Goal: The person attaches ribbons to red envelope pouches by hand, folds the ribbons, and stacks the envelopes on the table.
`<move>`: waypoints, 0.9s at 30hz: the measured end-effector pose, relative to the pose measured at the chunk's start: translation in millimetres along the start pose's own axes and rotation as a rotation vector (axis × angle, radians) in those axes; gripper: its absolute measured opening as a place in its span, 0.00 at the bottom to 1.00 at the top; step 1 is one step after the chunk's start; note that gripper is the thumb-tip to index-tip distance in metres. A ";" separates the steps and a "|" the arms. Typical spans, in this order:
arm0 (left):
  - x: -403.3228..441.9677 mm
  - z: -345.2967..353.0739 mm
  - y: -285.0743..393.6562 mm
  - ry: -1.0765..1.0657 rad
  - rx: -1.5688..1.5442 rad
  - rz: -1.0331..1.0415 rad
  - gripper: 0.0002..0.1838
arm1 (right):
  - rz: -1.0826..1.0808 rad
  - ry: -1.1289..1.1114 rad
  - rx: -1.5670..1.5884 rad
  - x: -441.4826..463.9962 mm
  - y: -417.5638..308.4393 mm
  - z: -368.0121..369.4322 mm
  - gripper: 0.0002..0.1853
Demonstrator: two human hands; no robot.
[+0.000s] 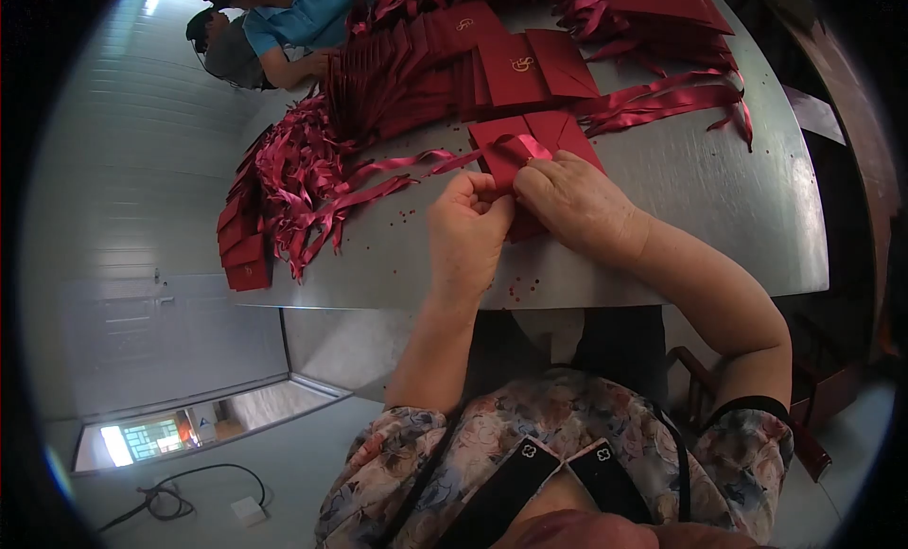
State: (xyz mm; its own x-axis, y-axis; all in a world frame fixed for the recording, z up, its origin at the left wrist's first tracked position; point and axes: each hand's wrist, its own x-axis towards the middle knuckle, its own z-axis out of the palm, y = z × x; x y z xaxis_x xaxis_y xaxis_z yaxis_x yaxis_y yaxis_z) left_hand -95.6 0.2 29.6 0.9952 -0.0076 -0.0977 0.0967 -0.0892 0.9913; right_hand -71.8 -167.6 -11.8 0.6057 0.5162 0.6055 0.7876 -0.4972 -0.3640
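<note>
A dark red paper bag [574, 144] with an envelope-like flap lies flat on the metal table in front of me. Across its upper side runs a glossy pink-red ribbon [532, 146]. My left hand [467, 229] is closed in a pinch at the bag's left edge, its fingertips partly hidden. Close beside it, my right hand [584, 205] rests over the bag, with thumb and fingers pinched on the ribbon. Both hands' fingertips nearly meet, and the exact spot they grip is covered.
Standing rows of red bags [402, 71] fill the table's far side. Tangled ribbons [301, 171] hang over bags on the left, and loose ribbons [662, 103] trail on the right. Small red dots [520, 289] are scattered near the front edge. Another person [307, 24] sits across the table.
</note>
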 end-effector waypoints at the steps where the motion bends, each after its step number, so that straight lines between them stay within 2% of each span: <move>1: -0.4 1.3 -1.0 0.021 0.006 0.002 0.06 | -0.016 0.002 -0.019 0.7 -1.6 -1.0 0.09; 4: 0.0 -1.7 -3.5 -0.035 -0.167 -0.022 0.05 | -0.060 -0.059 -0.107 2.9 -9.2 -10.0 0.09; 8: 0.6 -6.6 -3.1 -0.082 -0.231 -0.065 0.07 | -0.059 -0.098 -0.158 2.0 -10.9 -8.4 0.06; 10: 3.3 -12.7 -4.0 -0.129 -0.176 -0.079 0.09 | 0.136 0.059 0.156 -0.7 -4.0 -3.0 0.06; 11: 5.1 -15.7 -5.5 -0.134 -0.176 -0.078 0.09 | 0.138 0.062 0.152 -1.0 -3.4 -3.7 0.06; 13: 8.4 -22.3 -10.9 -0.278 -0.233 -0.085 0.12 | 0.165 0.134 0.244 0.9 -3.9 -6.4 0.12; 17: 10.2 -31.0 -18.7 -0.309 -0.275 -0.044 0.14 | 0.121 0.082 0.282 5.9 -2.3 -11.9 0.13; 19: 10.5 -32.9 -20.0 -0.276 -0.294 -0.060 0.14 | 0.121 0.268 0.481 11.8 -2.6 -18.2 0.09; 21: 12.0 -34.9 -23.3 -0.289 -0.221 -0.043 0.13 | 0.319 0.434 0.493 13.1 15.2 -25.7 0.07; 22: 12.8 -35.8 -24.9 -0.300 -0.139 -0.024 0.13 | 0.550 0.462 0.504 12.4 23.2 -28.4 0.11; 23: 13.2 -36.5 -25.8 -0.303 -0.147 -0.024 0.13 | 0.551 0.458 0.496 11.5 31.0 -29.1 0.11; 25: 13.8 -37.4 -26.3 -0.286 -0.114 -0.064 0.11 | 0.898 0.172 0.661 10.7 40.0 -30.8 0.12; 26: 13.9 -37.2 -25.2 -0.291 -0.117 -0.063 0.11 | 0.900 0.174 0.655 11.0 38.5 -31.7 0.12; 27: 13.4 -36.9 -23.5 -0.305 -0.105 -0.051 0.11 | 0.945 0.052 0.702 12.3 34.7 -32.3 0.11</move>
State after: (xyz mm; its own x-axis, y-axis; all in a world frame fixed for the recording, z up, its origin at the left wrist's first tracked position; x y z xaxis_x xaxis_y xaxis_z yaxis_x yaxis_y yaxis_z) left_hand -83.9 38.9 8.2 0.9398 -0.3051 -0.1536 0.1632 0.0058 0.9866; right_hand -40.7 -201.1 5.9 0.9896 0.1112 -0.0913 -0.0721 -0.1654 -0.9836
